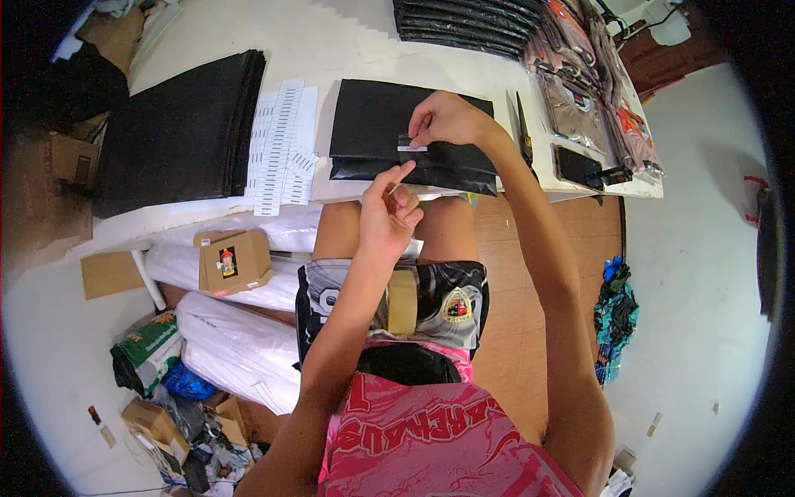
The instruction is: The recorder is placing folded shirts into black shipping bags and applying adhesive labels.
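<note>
A black plastic mailing bag (389, 112) lies on the table before me, its near part folded over in a glossy flap. My right hand (447, 120) reaches over it from the right, thumb and fingers pinching a small label (412, 148), white along its lower edge and dark or see-through above, against the bag. My left hand (391, 207) is palm up at the bag's near edge. Its index finger stretches toward the label while the other fingers curl; a thin pale sliver shows among them, too small to name. A roll of tan tape (403, 302) rests on my lap.
Left of the bag lie printed label sheets (277, 149) and a stack of black bags (186, 132). Scissors (525, 137), a phone (577, 166) and bagged garments (571, 108) are to the right. More folded black packs (468, 29) sit at the back. White wrapped rolls (236, 340) lie below the table.
</note>
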A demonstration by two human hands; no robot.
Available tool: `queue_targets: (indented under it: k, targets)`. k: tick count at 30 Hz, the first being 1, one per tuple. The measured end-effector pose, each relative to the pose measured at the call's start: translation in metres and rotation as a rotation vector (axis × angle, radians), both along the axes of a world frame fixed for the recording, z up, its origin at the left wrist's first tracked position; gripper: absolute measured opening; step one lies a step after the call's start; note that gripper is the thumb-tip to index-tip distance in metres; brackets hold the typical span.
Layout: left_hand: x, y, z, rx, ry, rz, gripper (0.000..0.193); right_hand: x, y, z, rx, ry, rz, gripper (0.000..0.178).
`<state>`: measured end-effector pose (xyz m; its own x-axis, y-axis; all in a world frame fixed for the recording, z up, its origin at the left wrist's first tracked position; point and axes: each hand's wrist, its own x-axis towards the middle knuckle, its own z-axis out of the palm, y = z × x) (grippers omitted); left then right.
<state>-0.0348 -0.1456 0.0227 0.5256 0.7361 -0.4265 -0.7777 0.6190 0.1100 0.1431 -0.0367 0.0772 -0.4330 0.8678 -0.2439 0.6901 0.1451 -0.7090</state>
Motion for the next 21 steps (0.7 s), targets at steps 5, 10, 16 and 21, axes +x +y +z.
queue_targets:
  k: [5, 10, 16, 21]
  targets:
    - [-0.0010, 0.0004, 0.0026, -0.022, -0.007, 0.002, 0.036, 0.0004, -0.0018, -0.0006, 0.018, 0.001, -0.016, 0.018]
    - [-0.0029, 0.0009, 0.0018, -0.030, -0.027, -0.003, 0.037, -0.0032, -0.0036, 0.0015, -0.009, 0.004, -0.029, 0.017]
    - [-0.0030, 0.0014, 0.0048, -0.037, -0.019, -0.006, 0.042, -0.0058, -0.0042, 0.0011, -0.008, -0.045, -0.044, 0.017]
    - [-0.0043, 0.0025, 0.0026, -0.038, -0.031, -0.010, 0.043, -0.0069, -0.0043, 0.0017, -0.033, -0.066, -0.069, 0.016]
